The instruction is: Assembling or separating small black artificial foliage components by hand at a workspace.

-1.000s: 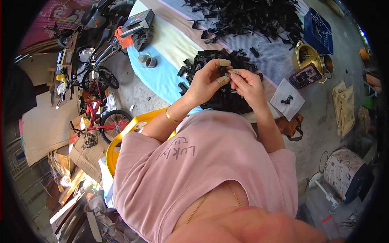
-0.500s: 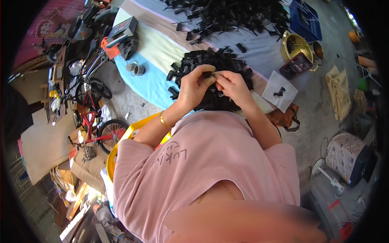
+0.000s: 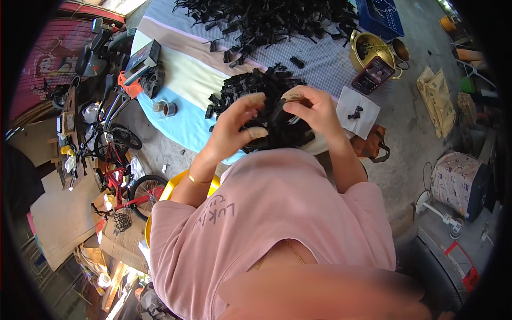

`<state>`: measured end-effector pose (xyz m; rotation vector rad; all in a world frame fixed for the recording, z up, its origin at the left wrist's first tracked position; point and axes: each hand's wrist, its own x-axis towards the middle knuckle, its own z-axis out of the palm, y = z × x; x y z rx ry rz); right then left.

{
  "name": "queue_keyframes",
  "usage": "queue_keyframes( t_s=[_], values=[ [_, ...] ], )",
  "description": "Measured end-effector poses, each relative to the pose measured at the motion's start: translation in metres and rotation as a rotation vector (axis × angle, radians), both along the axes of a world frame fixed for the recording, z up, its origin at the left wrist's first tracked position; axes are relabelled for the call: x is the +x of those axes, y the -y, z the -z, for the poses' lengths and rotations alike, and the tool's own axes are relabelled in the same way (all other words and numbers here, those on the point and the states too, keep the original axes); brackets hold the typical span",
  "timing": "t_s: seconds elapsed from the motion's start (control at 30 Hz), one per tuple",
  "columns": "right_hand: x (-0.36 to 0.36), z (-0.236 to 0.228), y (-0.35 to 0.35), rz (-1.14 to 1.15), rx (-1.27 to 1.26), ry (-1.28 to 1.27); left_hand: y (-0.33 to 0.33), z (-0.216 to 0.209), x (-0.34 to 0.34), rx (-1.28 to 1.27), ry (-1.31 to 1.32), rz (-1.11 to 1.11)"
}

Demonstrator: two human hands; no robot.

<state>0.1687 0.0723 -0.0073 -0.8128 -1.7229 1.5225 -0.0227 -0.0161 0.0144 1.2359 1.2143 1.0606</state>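
Note:
My left hand (image 3: pixel 234 128) hovers over the near heap of small black plastic parts (image 3: pixel 242 85), its thumb and fingers spread apart with nothing between them. Tan coverings wrap the fingertips of both hands. Across from it, my right hand (image 3: pixel 316 111) is curled above the same heap, thumb and forefinger bent toward each other. Whatever lies between those fingertips blends into the black parts behind, so I cannot make it out. A larger pile of similar black parts (image 3: pixel 266 21) covers the far side of the striped cloth (image 3: pixel 184 74).
Right of the heap lie a white paper (image 3: pixel 368 114) with a few black pieces (image 3: pixel 356 112), a phone (image 3: pixel 373 74) leaning on a gold pot (image 3: pixel 358 42), and a blue basket (image 3: pixel 381 21). At left are a glass jar (image 3: pixel 169 109), a box (image 3: pixel 143 58) and a red bicycle (image 3: pixel 128 197).
My hands were together, fingertips meeting over the heap. They have since drawn apart, the left one opening. The whole view has shifted slightly.

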Motion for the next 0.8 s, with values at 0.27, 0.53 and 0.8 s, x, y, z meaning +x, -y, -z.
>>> queue_keyframes(
  t_s=[0.27, 0.53, 0.8],
  values=[
    [-0.010, -0.012, -0.004, -0.253, 0.113, -0.174, -0.006, 0.002, 0.006, -0.424, 0.654, 0.078],
    [-0.014, 0.002, 0.011, -0.035, -0.101, -0.016, -0.006, 0.012, 0.007, -0.160, 0.340, -0.201],
    [-0.030, 0.001, 0.020, -0.088, -0.161, 0.013, -0.002, 0.008, 0.009, -0.007, -0.018, -0.233]
  ],
)
